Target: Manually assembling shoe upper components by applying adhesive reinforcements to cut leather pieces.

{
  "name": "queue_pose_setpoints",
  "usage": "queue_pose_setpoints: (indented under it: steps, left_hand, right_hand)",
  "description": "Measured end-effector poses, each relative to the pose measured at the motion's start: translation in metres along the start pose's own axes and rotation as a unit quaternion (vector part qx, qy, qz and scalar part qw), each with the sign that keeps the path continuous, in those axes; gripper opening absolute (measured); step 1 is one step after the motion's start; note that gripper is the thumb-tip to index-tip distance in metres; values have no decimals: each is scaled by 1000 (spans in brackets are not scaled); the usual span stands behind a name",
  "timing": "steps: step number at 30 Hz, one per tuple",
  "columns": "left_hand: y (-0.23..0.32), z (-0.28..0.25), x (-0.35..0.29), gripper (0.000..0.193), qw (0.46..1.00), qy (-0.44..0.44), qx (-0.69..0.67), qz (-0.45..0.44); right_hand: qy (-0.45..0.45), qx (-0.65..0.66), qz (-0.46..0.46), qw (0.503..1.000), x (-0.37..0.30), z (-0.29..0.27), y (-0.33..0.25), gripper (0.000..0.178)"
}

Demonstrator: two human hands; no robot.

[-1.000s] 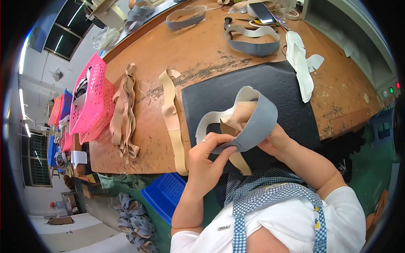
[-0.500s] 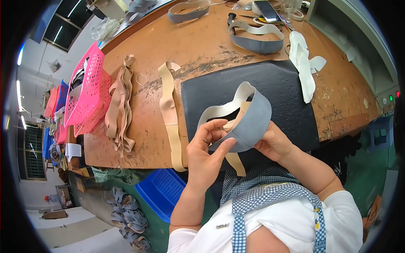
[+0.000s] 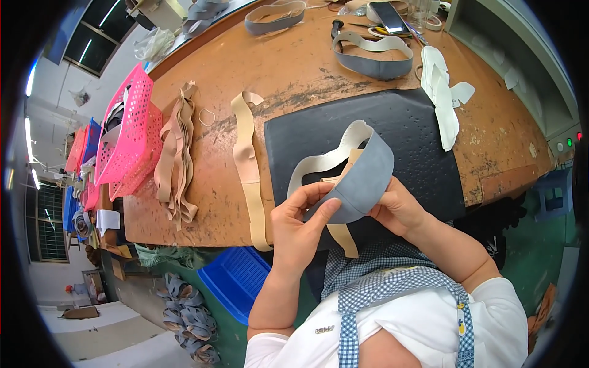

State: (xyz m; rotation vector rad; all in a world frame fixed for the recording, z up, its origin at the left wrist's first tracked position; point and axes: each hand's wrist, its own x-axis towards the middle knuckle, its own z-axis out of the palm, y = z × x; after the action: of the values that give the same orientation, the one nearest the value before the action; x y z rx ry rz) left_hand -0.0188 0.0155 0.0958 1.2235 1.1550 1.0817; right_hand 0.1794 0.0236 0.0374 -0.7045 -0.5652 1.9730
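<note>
A curved grey strip with a cream inner lining (image 3: 359, 172) forms a loop over the black mat (image 3: 417, 132). My left hand (image 3: 300, 227) pinches its lower left end between thumb and fingers. My right hand (image 3: 399, 208) grips the strip's lower right side from behind. A tan strip (image 3: 341, 236) hangs down from between the hands.
A long tan strip (image 3: 248, 165) lies left of the mat, with a pile of tan strips (image 3: 175, 162) and a pink basket (image 3: 132, 132) further left. Finished grey loops (image 3: 374, 55) and white pieces (image 3: 443, 92) sit at the back. A blue crate (image 3: 236, 279) stands below the table edge.
Both hands have turned and worked the grey strip slightly; the left thumb has shifted along its lower edge. The view has shifted a little.
</note>
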Motion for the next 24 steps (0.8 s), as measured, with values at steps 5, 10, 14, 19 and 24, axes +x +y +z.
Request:
queue_pose_setpoints:
  steps: [5, 10, 14, 19, 24]
  left_hand:
    - [-5, -4, 1, 27, 1000, -4, -10, -22]
    - [-12, -7, 3, 21, 996, 13, -30, -83]
    - [-18, -4, 2, 17, 996, 24, 91, 7]
    - [-16, -6, -1, 7, 989, -5, 133, 62]
    - [-22, -7, -4, 8, 990, -54, 127, 13]
  right_hand:
    - [21, -32, 14, 999, -2, 3, -4, 39]
    - [118, -156, -118, 974, -1, 10, 5, 50]
    - [131, -191, -245, 941, -5, 11, 9, 59]
    - [-99, -53, -78, 991, -12, -9, -17, 58]
    - [14, -92, -22, 995, -4, 18, -36, 43]
